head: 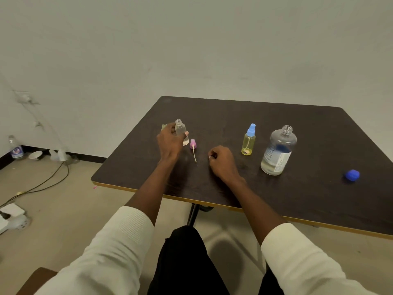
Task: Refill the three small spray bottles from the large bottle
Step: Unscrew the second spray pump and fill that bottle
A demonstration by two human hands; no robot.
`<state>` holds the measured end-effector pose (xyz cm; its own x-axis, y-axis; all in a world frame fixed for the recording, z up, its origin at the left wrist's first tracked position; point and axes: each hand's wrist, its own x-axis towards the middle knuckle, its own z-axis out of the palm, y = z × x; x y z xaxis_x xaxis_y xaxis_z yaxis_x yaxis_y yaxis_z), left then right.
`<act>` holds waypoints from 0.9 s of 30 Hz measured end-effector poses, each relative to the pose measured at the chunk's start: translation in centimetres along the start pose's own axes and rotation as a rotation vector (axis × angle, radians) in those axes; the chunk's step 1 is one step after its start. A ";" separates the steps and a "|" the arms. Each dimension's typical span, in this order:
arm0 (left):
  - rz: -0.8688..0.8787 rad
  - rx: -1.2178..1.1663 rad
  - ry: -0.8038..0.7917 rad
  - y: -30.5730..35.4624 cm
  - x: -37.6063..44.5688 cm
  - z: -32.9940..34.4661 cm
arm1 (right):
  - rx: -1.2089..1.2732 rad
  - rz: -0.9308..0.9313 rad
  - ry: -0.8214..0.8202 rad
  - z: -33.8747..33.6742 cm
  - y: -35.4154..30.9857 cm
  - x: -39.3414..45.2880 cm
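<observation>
Dark wood-grain table point(297, 188) against a plain pale wall is my workspace. My left hand point(169, 141) grips the small clear uncapped spray bottle point(180, 129), fingers curled around its body, standing near the far left edge. Its pink spray head with dip tube point(193, 145) lies just beside it. My right hand point(222, 159) rests on the table, fingers curled; whether it holds anything, I cannot tell. The large clear open bottle point(278, 151) stands well apart, right of the capped yellowish blue-topped spray bottle point(248, 141). Pouring from that wide mouth into this narrow neck risks spilling, I judge.
</observation>
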<state>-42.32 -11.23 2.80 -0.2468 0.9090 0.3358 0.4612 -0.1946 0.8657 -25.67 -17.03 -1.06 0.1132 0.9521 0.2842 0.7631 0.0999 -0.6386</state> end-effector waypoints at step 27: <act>0.043 0.044 0.044 -0.5 -2.8 1.5 | -0.011 -0.013 0.023 0.3 0.4 -0.4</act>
<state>-40.62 -13.12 0.90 -0.2625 0.8832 0.3888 0.5089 -0.2156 0.8334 -25.57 -17.27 -1.66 0.1178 0.9437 0.3092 0.7717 0.1090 -0.6266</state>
